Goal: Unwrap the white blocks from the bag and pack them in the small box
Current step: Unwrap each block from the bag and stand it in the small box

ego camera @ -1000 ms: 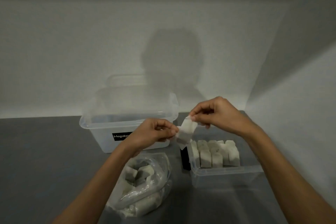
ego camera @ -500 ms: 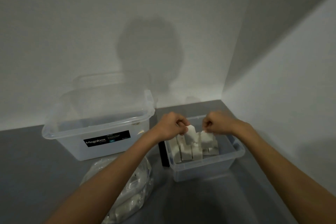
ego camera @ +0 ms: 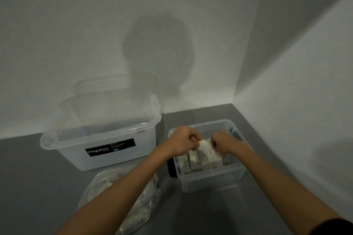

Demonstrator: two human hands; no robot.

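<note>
Both of your hands are down over the small clear plastic box (ego camera: 211,180), which stands on the grey desk (ego camera: 38,187) near the corner of the white walls. Your left hand (ego camera: 183,140) has its fingers curled and pinches the upper corner of a white rectangular block (ego camera: 202,148). The block stands upright, its top above the row around it.

Your right hand (ego camera: 222,143) is curled too, with its fingertips down at the block tops just beside that one. Whether it grips anything I cannot tell.

A row of white blocks (ego camera: 193,162) stands on end inside the small box, packed side by side toward its near wall. A small black object (ego camera: 171,167) sits against the box's left side.

Under your left forearm lies the crumpled clear plastic bag (ego camera: 145,204), with pale wrapped pieces showing through it. Beyond the bag stands a large clear plastic tub with a black "Megabox" label (ego camera: 107,150). A clear lid (ego camera: 114,86) leans on the wall behind the tub.
</note>
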